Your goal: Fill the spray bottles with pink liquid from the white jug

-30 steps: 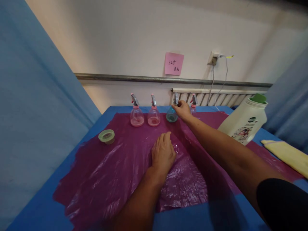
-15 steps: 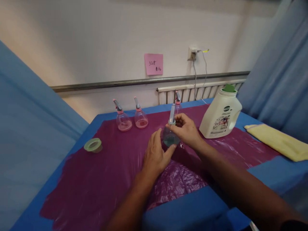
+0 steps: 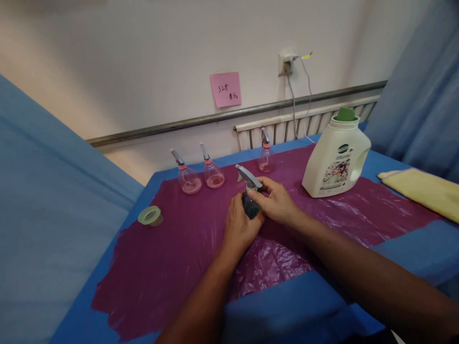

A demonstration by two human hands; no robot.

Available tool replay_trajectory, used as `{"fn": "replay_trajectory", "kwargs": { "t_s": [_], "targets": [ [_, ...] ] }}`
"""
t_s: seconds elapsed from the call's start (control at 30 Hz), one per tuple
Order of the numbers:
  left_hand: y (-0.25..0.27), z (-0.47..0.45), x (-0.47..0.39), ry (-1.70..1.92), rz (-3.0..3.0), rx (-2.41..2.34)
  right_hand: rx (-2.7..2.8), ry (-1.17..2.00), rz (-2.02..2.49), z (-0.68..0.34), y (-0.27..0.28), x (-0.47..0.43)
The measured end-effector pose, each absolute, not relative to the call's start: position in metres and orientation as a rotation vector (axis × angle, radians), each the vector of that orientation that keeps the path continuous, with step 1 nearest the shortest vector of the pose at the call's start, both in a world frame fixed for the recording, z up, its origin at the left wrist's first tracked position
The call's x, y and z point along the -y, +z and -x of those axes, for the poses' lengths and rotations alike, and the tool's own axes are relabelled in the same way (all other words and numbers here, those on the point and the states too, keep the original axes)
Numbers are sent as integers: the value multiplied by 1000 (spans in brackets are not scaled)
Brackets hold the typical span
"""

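Observation:
A small spray bottle [image 3: 251, 205] with a grey trigger head and a dark greenish body stands between my hands on the purple plastic sheet. My left hand [image 3: 241, 224] wraps round its lower body, thumb on the near side. Higher up, my right hand [image 3: 274, 200] pinches the collar just under the trigger head, which points to the left. My palms and fingers hide part of the bottle. Behind them stands a pink-collared spray bottle [image 3: 266, 160] with a little pink liquid. Two similar ones, a spray bottle [image 3: 189, 181] and another spray bottle [image 3: 214, 176], stand to the left.
A white jug [image 3: 335, 162] with a green piece in its mouth stands at the right, near a folded yellow cloth [image 3: 426, 191]. A pale green cup [image 3: 150, 216] sits at the left. The purple sheet [image 3: 172, 267] covers a blue table. Blue curtains [image 3: 53, 215] hang at both sides.
The trigger head in my right hand has turned, now pointing left with its lever to the right. Both hands keep hold of the bottle. The view has shifted and tilted slightly.

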State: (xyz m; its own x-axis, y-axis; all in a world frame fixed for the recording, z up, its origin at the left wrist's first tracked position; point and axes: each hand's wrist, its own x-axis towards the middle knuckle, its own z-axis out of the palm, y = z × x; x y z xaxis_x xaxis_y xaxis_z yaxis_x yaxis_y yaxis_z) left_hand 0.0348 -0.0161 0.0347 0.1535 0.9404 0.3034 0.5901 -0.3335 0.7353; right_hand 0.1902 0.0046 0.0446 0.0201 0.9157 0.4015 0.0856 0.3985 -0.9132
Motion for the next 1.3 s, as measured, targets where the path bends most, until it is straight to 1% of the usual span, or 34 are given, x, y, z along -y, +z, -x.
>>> {"fn": "replay_trajectory", "kwargs": {
  "t_s": [0.23, 0.4, 0.57, 0.73, 0.9, 1.0, 1.13, 1.3],
  "targets": [
    [35, -35, 17, 1008, -2008, -1496, 1315, 655, 1141, -187, 44, -10],
    [34, -35, 15, 1026, -2023, -1418, 1404, 672, 1083, -187, 47, -5],
    [37, -36, 15, 1037, -2060, -1395, 1321, 639, 1196, -186, 45, -5],
    [38, -37, 16, 1012, -2101, -1419, 1404, 676, 1080, -187, 45, -4],
    [37, -38, 15, 999, -2127, -1411, 1309, 619, 1202, -185, 41, -7],
    [35, -37, 15, 1037, -2112, -1399, 1344, 603, 1176, -186, 41, -8],
    [30, -37, 18, 1053, -2047, -1451, 1373, 693, 1022, -188, 53, -7],
    [28, -38, 22, 1038, -2010, -1495, 1333, 749, 901, -194, 91, -7]
  ]
}}
